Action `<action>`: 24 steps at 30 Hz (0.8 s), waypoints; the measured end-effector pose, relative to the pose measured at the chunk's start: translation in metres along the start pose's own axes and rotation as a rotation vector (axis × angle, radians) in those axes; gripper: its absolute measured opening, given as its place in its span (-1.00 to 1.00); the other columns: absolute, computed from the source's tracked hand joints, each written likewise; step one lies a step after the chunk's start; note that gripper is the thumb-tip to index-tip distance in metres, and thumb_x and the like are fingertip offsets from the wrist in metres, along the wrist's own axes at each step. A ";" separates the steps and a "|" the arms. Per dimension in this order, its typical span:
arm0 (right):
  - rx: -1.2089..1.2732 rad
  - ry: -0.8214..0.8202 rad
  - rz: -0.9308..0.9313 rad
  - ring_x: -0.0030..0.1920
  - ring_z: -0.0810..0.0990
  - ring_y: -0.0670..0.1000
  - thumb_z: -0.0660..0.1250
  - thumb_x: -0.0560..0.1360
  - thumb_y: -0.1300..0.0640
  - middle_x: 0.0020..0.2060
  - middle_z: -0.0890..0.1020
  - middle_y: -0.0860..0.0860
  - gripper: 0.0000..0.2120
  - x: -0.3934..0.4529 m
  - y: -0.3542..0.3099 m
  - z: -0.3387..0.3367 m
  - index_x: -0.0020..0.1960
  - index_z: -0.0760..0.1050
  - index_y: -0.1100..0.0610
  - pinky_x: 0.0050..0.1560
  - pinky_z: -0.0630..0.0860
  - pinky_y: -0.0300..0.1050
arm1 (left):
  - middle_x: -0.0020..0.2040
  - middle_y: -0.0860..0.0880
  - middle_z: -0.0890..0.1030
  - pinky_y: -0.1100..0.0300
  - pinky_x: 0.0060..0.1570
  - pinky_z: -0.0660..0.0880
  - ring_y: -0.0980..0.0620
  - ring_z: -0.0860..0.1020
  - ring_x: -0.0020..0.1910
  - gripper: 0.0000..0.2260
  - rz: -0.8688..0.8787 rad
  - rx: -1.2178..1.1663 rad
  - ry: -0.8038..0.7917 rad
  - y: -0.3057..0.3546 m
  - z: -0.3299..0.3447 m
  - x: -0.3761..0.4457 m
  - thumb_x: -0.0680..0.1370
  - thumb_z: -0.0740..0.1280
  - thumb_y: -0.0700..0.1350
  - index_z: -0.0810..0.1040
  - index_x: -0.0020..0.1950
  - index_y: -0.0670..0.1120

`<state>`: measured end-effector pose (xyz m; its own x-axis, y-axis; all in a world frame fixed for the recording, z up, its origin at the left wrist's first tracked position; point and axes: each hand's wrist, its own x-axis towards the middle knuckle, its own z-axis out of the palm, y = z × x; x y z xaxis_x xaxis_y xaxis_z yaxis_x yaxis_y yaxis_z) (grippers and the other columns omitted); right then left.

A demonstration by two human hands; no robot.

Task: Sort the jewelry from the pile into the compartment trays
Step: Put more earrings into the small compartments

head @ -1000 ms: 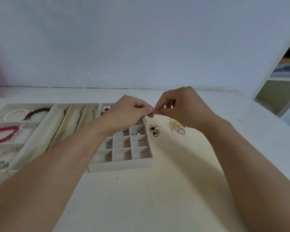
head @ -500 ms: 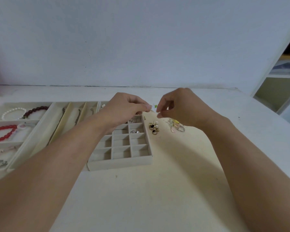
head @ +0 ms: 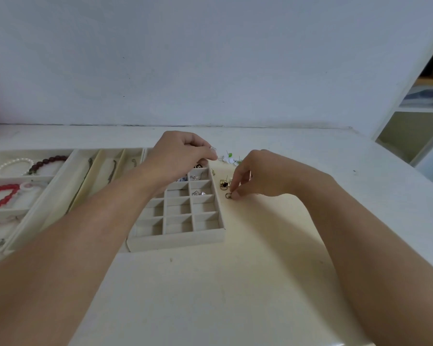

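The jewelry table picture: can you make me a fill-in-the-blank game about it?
1. The right hand pinches a small dark ring lying on the ____.
2. The left hand pinches a tiny ____ piece above the grid tray.
3. The red bead bracelet lies in a tray on the far ____ side.

Missing words: table; silver; left

Jewelry pile [head: 226, 186] lies right of grid tray [head: 183, 236].
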<state>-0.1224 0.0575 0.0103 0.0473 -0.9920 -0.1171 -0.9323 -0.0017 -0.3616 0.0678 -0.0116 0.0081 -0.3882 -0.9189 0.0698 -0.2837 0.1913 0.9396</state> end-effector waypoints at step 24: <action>0.222 0.382 0.011 -0.18 0.63 -0.13 0.43 0.52 0.08 -0.19 0.68 -0.13 -0.96 0.034 0.001 0.027 -0.07 0.64 0.04 -0.17 0.49 -0.23 | -0.12 0.02 0.74 -0.02 0.15 0.58 0.01 0.69 0.00 -0.98 0.000 -0.021 0.060 -0.002 -0.007 0.002 0.49 0.50 -0.12 0.72 -0.10 -0.04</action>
<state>-0.1125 0.0266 -0.0188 -0.1370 -0.9674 0.2131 -0.8306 -0.0050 -0.5568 0.0731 -0.0163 0.0091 -0.3345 -0.9381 0.0893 -0.2648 0.1845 0.9465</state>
